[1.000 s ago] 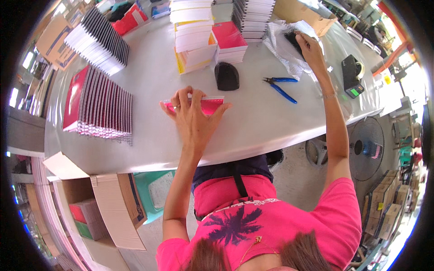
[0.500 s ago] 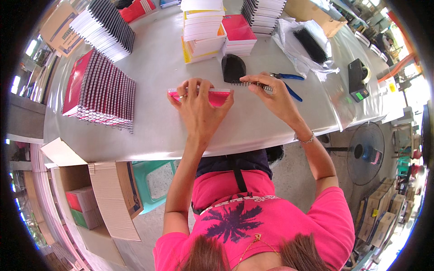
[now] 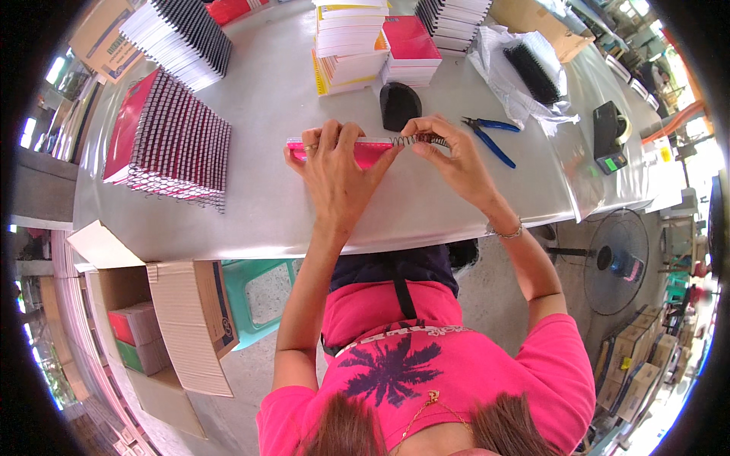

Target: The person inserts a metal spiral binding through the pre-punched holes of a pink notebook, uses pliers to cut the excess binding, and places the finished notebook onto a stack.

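Note:
My left hand [image 3: 334, 163] is closed around a small pink-covered notebook [image 3: 370, 154], holding it on edge on the table with its punched edge upward. Between the fingers of my right hand [image 3: 450, 156] is a dark spiral binding coil [image 3: 405, 140]. The coil's left end meets the right end of the notebook's edge; whether it passes through any hole is too small to tell. Just beyond the coil lies a black rounded piece [image 3: 400, 106]. Blue-handled cutters [image 3: 493, 140] rest to the right of my right hand, with their jaws partly apart.
At the left stand stacks of coil-bound red notebooks [image 3: 129, 133] and black-coiled notebooks [image 3: 171, 45]. Unbound booklets [image 3: 350, 38] and a red-covered stack [image 3: 411, 45] are at the back. Black coils [image 3: 532, 74] lie on plastic; a tape dispenser [image 3: 608, 137] is at right. An open carton [image 3: 190, 327] sits below.
My right hand has moved slightly left, bringing the coil's end up to the notebook's edge. The left hand still holds the notebook, and the view has shifted a little.

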Demonstrator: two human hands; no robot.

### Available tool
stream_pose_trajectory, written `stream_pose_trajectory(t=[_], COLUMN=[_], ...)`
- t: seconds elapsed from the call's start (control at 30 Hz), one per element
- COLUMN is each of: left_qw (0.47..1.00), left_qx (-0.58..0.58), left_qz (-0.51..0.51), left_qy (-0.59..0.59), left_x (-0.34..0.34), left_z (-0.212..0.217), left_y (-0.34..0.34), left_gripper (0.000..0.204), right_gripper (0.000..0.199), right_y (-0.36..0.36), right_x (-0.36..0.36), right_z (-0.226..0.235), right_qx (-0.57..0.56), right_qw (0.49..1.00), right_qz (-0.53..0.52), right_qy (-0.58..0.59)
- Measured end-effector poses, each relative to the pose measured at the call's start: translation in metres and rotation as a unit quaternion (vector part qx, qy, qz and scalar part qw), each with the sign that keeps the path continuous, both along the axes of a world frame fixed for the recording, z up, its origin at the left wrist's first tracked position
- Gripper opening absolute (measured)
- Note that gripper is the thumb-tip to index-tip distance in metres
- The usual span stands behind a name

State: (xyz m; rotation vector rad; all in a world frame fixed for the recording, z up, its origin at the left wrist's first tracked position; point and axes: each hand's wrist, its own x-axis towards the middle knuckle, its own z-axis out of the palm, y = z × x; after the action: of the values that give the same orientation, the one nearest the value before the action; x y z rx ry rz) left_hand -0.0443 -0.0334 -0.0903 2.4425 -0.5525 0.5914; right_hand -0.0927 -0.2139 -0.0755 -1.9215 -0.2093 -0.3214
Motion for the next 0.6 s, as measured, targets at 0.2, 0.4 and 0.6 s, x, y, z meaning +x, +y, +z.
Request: stream_pose_trajectory(t=[0.2, 0.4, 0.6], left_qw=[1.000, 1.000, 1.000], left_qx=[0.008, 0.007, 0.014], left_qz=[0.004, -0.001, -0.003], left_qy=[-0.012, -0.009, 0.003], left_x=[-0.0002, 0.0001, 0.0002], left_z=[0.0014, 0.0010, 0.0010], left_y=[-0.0003, 0.0006, 0.0013], left_gripper=[0.045, 0.043, 0.042], right_gripper=[0.017, 0.017, 0.017], right_y=[0.0059, 0.0053, 0.0023], right_x=[-0.0006, 0.0017, 0.0043], right_z=[0.0005, -0.0057, -0.0037], right_qx=[0.013, -0.003, -0.123], right_qw=[1.000, 1.000, 0.992], right_qz=[-0.019, -0.018, -0.009], right_qy=[0.015, 0.021, -0.012])
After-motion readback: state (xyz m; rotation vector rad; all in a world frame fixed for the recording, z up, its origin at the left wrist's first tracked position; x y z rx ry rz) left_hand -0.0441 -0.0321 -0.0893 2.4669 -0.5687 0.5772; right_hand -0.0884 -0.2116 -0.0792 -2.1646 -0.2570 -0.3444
